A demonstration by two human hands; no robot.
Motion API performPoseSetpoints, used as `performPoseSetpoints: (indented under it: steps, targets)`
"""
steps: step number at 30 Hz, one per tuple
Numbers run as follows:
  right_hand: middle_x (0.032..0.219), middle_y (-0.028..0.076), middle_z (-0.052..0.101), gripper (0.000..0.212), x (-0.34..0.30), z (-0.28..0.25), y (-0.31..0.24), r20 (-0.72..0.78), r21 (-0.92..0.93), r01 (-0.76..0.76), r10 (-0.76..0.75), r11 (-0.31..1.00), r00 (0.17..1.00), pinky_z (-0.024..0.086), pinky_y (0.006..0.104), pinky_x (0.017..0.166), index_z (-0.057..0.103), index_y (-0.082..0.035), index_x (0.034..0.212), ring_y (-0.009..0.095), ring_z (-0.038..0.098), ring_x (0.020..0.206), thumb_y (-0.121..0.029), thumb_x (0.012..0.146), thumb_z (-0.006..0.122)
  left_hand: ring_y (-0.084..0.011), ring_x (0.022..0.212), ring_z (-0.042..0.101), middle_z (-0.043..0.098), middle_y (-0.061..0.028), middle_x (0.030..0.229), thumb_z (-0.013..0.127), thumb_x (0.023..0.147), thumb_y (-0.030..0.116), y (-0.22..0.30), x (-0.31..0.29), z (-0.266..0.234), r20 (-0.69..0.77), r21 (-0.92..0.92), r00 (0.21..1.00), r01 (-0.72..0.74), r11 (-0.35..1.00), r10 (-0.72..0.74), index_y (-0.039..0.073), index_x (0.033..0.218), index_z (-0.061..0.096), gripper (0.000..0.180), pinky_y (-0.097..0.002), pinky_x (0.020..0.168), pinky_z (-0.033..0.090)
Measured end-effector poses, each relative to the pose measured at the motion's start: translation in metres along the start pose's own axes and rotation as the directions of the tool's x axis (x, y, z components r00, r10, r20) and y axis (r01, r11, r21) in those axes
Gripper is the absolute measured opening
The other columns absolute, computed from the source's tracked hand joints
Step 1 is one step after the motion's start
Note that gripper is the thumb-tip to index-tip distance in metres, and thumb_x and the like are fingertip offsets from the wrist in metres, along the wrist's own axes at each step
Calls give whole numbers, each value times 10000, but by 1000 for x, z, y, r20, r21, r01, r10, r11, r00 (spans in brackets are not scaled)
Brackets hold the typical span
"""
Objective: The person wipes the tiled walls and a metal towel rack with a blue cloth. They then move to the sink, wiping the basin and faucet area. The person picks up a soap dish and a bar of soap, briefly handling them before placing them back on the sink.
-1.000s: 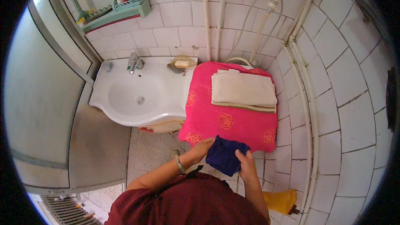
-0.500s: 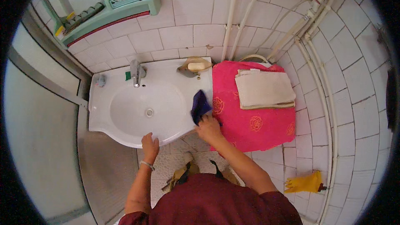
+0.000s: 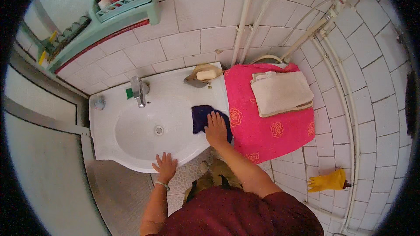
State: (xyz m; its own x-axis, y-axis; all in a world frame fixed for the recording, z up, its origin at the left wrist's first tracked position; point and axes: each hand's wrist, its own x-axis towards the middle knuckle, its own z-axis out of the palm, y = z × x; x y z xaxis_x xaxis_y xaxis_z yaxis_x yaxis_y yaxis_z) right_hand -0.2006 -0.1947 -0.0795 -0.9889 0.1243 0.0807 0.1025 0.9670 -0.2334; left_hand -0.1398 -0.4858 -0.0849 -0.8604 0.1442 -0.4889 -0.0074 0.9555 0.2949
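A dark blue cloth point(image 3: 200, 118) lies spread on the right part of the white washbasin counter point(image 3: 98, 144), by the bowl's edge. My right hand point(image 3: 216, 130) rests flat on top of it, fingers stretched out and open. At the basin's front rim, my left hand point(image 3: 165, 167) touches the edge with its fingers spread and holds nothing. A bracelet circles the left wrist. The drain point(image 3: 159, 130) shows in the bare bowl, and a chrome tap point(image 3: 139, 91) stands behind it.
A soap dish with pale soap point(image 3: 206, 75) sits at the counter's back right. Folded cream towels point(image 3: 282, 92) lie on a pink flowered cloth point(image 3: 275, 142) beside the basin. A yellow rubber glove point(image 3: 327, 181) hangs at the right wall. A green mirror shelf point(image 3: 122, 22) is at upper left.
The blue cloth was bunched up in my right hand; now it is spread on the counter under my flat palm. My left hand's fingers have spread on the basin rim. The view has shifted slightly.
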Motion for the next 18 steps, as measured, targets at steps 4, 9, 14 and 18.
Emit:
performPoseSetpoints:
  steps: [4, 9, 14, 18]
  targets:
    - [1497, 215, 248, 621, 43, 2, 18, -65, 45, -26, 28, 999, 997, 134, 443, 1152, 342, 49, 1392, 338, 215, 1397, -307, 909, 505, -424, 1336, 246, 434, -132, 1373, 491, 891, 411, 3, 1, 4, -142, 21, 990, -5, 1000, 7, 76, 1249, 526, 491, -695, 1025, 98]
    - [1503, 219, 227, 626, 98, 0, 30, 27, -35, -49, 50, 998, 998, 95, 427, 1161, 304, 63, 1405, 331, 163, 1415, -304, 924, 466, -308, 934, 534, 561, -105, 974, 569, 828, 393, -30, 28, 28, -412, 729, 625, -211, 652, 663, 72, 932, 616, 340, -570, 915, 378]
    - [1506, 232, 208, 651, 122, 6, 39, 83, -120, 41, -31, 992, 996, 95, 422, 1160, 288, 76, 1407, 343, 152, 1415, -313, 917, 469, -299, 981, 536, 568, -90, 994, 558, 824, 369, -49, 30, 27, -282, 744, 712, -261, 615, 643, 107, 980, 622, 312, -560, 918, 371]
    - [1510, 235, 192, 655, 125, -2, 36, 123, -70, 37, -28, 997, 992, 93, 422, 1160, 273, 80, 1411, 348, 139, 1417, -319, 922, 447, -295, 961, 539, 572, -102, 997, 556, 822, 360, -54, 28, 32, -203, 747, 749, -298, 594, 631, 103, 964, 632, 302, -557, 919, 371]
